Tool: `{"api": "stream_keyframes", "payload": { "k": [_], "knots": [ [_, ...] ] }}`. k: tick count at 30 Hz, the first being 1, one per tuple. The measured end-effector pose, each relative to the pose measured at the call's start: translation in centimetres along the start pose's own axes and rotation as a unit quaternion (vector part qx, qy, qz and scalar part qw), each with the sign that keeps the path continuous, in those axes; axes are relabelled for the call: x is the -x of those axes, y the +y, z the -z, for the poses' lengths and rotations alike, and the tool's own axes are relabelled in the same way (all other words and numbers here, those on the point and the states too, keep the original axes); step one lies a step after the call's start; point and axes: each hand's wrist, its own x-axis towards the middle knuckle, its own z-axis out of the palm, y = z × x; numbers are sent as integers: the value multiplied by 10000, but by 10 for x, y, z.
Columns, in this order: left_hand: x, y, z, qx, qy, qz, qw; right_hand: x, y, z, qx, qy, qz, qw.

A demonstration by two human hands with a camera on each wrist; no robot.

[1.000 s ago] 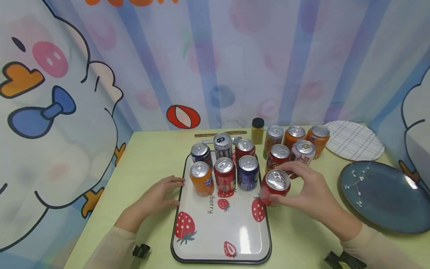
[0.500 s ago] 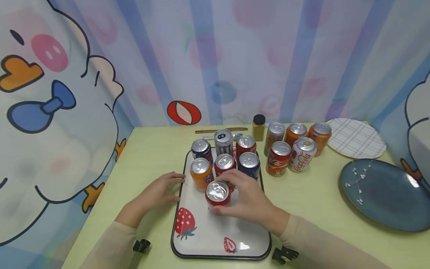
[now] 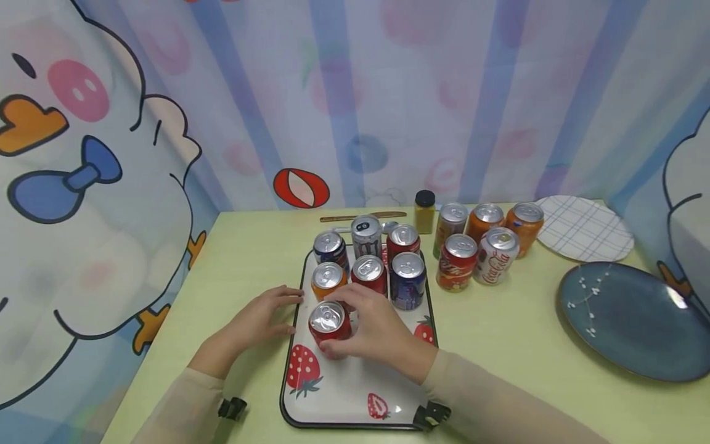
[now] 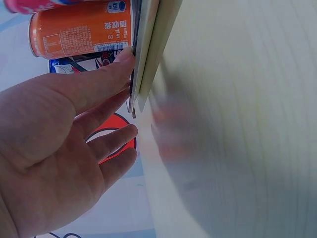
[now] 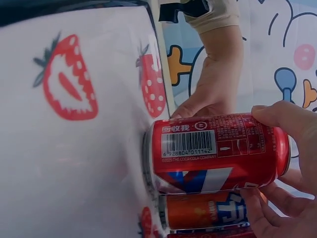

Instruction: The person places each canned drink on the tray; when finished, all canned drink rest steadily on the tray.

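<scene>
My right hand grips a red Coca-Cola can between thumb and fingers, upright at the left of the strawberry-print tray. In the right wrist view the red can's barcode shows and its base is at the tray surface; whether it touches, I cannot tell. Just behind it are an orange soda can, a red can and a dark blue can. Farther back on the tray stand a dark can, a silver can and another red one. My left hand touches the tray's left edge, fingers loosely extended.
Right of the tray stand several more cans, among them a red one and a white Coca-Cola can. A black-capped jar, a knife and a spoon lie behind. Farther right are a checked plate and a dark blue plate.
My right hand has carried the red can leftward from beside the tray's right edge to its left part, in front of the orange can. The left hand has stayed at the tray's edge.
</scene>
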Motion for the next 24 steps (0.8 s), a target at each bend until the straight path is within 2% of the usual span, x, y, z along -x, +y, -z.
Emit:
{"api": "stream_keyframes", "payload": {
  "k": [6, 12, 17, 21, 24],
  "knots": [
    [2, 1, 1, 81, -33, 83, 9999, 1, 1, 0, 245, -241, -91, 9994],
    [1, 0, -1, 143, -47, 203, 9997, 11, 1, 20, 233, -376, -129, 9989],
    [1, 0, -2, 163, -55, 246, 9995, 28, 19, 49, 39, 41, 230, 9997],
    [1, 0, -2, 198, -56, 240, 9995, 44, 39, 78, 245, 645, 459, 9966],
    [1, -1, -1, 202, -45, 261, 9994, 52, 56, 99, 432, 1195, 611, 9900]
  ]
}}
